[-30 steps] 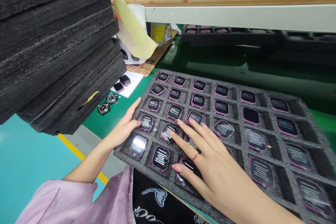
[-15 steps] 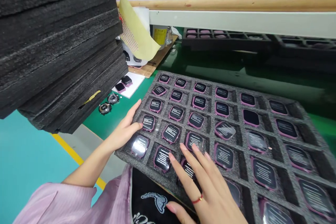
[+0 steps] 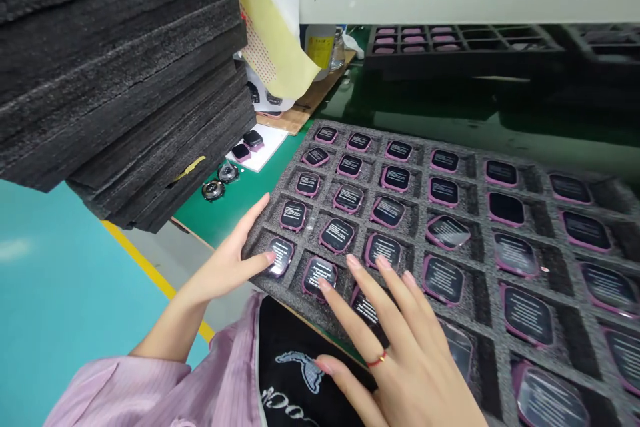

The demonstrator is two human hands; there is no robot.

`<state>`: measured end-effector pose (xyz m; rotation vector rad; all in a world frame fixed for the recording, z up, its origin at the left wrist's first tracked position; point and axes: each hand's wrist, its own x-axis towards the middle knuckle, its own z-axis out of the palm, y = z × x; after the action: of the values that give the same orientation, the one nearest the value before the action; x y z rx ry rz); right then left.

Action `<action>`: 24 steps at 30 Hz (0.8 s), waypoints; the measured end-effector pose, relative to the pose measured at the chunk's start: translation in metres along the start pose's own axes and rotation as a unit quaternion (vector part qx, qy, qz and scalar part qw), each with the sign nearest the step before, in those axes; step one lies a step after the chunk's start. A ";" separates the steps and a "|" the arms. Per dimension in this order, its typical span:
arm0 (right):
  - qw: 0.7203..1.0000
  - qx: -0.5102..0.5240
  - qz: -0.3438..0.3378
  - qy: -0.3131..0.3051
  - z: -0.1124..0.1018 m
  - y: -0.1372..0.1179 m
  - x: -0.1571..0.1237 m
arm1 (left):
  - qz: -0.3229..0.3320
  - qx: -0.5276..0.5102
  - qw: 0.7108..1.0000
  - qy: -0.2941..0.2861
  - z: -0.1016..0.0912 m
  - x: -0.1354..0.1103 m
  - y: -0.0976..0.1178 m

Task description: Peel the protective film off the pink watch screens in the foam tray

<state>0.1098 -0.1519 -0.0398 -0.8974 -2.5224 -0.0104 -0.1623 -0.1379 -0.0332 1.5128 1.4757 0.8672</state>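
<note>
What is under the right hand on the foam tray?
A pink-framed watch shows between the fingers of the right hand, in a foam tray pocket; below the palm is hidden.

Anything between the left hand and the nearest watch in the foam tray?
Nothing visible. The left hand's fingertips appear to touch the watch in the near corner slot of the foam tray.

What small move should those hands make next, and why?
Probably lift the right hand slightly off the pink-framed watch: its fingertips appear to rest on that watch's screen in the grey foam tray, and pressing there might mark it.
</note>
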 end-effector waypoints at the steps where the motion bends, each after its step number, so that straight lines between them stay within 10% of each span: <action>1: 1.000 0.004 0.004 0.010 0.000 0.000 -0.001 | 0.003 0.004 1.000 0.004 0.001 0.000 0.000; 14: 0.999 -0.018 -0.016 0.027 0.002 -0.002 -0.001 | -0.014 -0.151 0.981 0.118 0.009 -0.011 0.001; 19: 0.998 0.015 0.023 0.049 -0.009 0.006 -0.009 | 0.147 0.081 0.954 0.247 0.029 -0.029 0.012; 24: 0.992 0.019 0.106 0.071 -0.023 0.020 -0.044 | 0.330 0.247 0.901 0.139 0.057 -0.038 0.021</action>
<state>0.1614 -0.1656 -0.0407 -1.1056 -2.2787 0.0404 -0.1049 -0.1806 -0.0350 2.4376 1.4606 1.1929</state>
